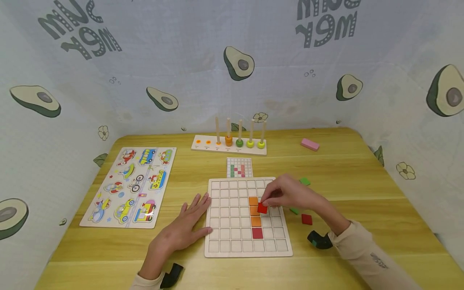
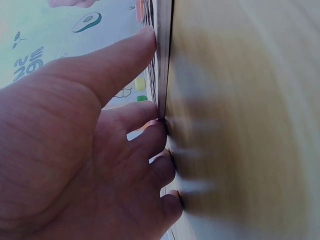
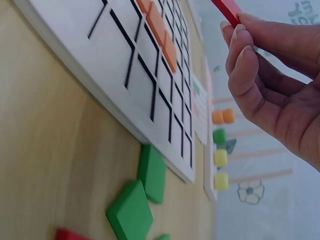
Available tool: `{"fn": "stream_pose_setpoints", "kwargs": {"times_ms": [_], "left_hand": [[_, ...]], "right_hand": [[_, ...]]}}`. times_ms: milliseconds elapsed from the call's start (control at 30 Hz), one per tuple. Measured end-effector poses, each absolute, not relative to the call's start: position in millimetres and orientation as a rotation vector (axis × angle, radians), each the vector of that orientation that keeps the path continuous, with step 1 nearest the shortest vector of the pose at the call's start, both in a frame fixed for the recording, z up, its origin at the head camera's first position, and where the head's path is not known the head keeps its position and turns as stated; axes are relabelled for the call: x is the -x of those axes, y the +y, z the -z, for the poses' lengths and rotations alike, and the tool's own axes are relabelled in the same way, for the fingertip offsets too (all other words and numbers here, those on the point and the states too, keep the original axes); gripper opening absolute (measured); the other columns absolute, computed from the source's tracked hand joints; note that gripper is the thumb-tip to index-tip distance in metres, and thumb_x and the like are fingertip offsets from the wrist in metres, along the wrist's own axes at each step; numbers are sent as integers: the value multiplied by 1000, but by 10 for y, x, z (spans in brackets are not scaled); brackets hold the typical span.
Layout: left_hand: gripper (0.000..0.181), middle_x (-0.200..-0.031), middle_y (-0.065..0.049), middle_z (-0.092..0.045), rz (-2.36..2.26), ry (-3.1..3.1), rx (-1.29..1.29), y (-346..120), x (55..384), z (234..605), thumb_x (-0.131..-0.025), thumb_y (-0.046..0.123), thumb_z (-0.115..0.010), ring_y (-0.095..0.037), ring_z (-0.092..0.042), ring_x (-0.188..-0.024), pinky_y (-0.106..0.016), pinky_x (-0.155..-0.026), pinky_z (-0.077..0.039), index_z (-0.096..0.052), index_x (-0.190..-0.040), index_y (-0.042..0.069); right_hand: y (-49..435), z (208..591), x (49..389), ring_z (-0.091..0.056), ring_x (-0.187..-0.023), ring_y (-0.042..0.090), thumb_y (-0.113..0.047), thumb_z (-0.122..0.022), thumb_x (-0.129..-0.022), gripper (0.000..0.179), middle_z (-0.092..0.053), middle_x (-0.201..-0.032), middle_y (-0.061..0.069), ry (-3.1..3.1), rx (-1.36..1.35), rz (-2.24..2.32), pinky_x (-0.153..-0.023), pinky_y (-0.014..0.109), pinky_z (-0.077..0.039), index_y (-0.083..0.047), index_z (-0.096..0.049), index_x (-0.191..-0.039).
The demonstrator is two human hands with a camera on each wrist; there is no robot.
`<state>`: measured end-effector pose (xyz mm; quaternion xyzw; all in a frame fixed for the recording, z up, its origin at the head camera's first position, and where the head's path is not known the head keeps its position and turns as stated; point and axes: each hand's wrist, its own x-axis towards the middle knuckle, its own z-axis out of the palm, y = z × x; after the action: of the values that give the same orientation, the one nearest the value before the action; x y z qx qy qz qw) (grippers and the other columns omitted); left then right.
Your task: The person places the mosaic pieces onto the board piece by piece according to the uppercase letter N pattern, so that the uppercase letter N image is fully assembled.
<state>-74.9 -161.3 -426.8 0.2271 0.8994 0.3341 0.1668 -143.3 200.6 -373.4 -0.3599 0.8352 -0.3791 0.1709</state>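
Red tile (image 1: 262,208) is hanging over the board (image 1: 248,255), partly covering one of the orange tiles (image 1: 255,221) in the head view; the right hand (image 1: 288,192) is pinching it between thumb and fingers, and which cell it is overhanging, I cannot tell. Seating it well is probably calling for levelling it, lining its sides up with the grid, and letting go without nudging its neighbours. The right arm is reaching in from the right, the hand's back facing up. The left hand (image 1: 183,229), well apart, is gripping nothing; it is lying palm down, touching the board's left edge, perhaps steadying it. A dark red tile (image 1: 257,233) is sitting in the grid. Green tiles (image 1: 305,181) and a loose red tile (image 1: 306,219) are lying to the board's right, while the card (image 1: 230,161) is resting at its far edge.
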Motion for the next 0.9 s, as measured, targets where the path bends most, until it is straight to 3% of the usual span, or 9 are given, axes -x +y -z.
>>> {"fn": "stream_pose_setpoints", "kwargs": {"times_ms": [400,900], "left_hand": [[79,-179,-14,-20,-968,2550,-652,-1625,745,4240,-107,29,-70,-39,-6,-167,-67,-132,-2,-29,-170,2],[80,-179,-14,-20,-976,2542,-638,-1626,744,4234,-106,29,-70,-39,-5,-167,-67,-132,-1,-29,-170,2]], "right_hand": [[1666,3894,1401,-63,-78,2,-2,-81,-95,6,-78,-89,-6,2313,1089,1055,-75,23,-61,-8,-85,-96],[1464,4038,1329,-56,-72,-2,-1,-81,-95,9,-76,-84,-7,2405,1141,915,-69,19,-56,-9,-84,-91]]}}
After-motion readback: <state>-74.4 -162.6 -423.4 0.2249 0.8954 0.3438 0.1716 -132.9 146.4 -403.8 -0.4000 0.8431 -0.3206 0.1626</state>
